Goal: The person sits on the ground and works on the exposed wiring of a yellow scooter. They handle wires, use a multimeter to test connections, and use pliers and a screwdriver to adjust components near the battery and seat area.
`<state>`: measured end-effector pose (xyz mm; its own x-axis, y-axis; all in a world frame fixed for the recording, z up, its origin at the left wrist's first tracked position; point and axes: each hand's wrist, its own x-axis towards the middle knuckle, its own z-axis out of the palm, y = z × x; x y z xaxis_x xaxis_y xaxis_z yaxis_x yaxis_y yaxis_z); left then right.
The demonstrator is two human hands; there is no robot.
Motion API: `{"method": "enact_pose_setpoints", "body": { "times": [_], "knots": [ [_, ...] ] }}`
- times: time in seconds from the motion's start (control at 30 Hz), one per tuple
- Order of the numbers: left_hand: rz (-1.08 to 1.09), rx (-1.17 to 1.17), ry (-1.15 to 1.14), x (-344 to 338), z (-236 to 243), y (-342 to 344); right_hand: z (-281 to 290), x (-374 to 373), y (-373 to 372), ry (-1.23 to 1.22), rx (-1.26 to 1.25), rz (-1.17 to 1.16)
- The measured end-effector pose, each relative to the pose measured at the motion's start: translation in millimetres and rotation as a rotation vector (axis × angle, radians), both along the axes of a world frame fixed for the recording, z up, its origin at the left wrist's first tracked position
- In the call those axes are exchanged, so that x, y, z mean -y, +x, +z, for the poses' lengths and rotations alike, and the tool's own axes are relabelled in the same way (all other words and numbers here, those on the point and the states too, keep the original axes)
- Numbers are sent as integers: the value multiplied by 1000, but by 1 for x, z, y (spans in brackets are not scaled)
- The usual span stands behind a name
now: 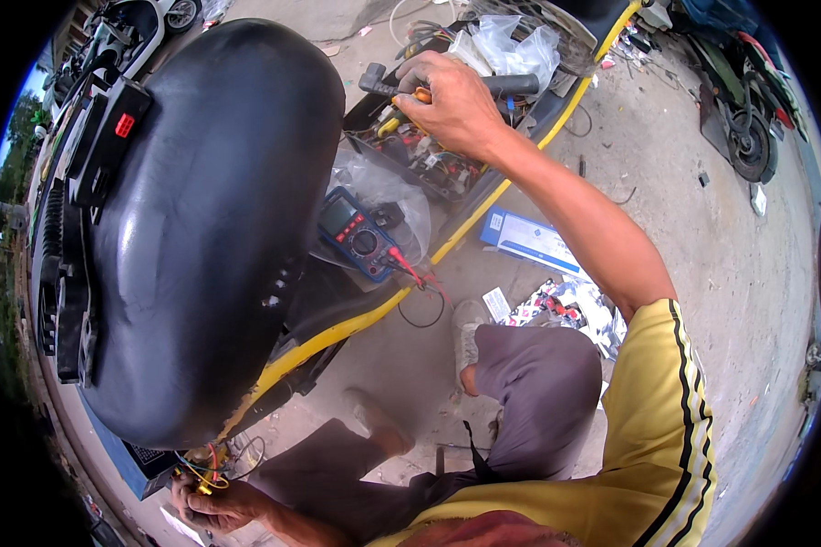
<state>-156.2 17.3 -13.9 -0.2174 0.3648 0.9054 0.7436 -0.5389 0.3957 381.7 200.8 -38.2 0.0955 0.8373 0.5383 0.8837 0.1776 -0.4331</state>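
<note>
At the lower left, my left hand (214,508) is closed around a bundle of yellow, red and dark wires (212,469) below the seat's end. My right hand (452,100) reaches far forward, its fingers curled around something with an orange part (421,95); the hand hides most of it. A black bar-shaped thing (513,85) passes beside that hand, and I cannot tell whether it is gripped. Under it lies a dark tray (447,187) crowded with wires and connectors. A blue multimeter (360,234) rests on clear plastic, with a red probe (401,260) across its corner.
A large black seat (219,228) fills the left side. Yellow-edged bodywork (337,324) runs beside my legs. On the ground lie a blue and white box (534,239) and crumpled printed wrapping (570,310). A parked motorbike (748,137) stands at far right.
</note>
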Motion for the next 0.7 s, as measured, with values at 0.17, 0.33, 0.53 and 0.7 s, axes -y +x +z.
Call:
{"method": "enact_pose_setpoints", "body": {
  "times": [0.17,0.33,0.53,0.7],
  "knots": [
    [39,-40,-17,-1,2,5,-14,15,-21,-14,87,156],
    [84,-26,-28,7,-2,1,-10,76,2,172,49,-82],
    [16,-6,-34,7,-1,0,-53,98,77,-129,-698,-507],
    [48,-35,-30,4,2,6,-72,79,95,-162,-646,-601]
  ]
}}
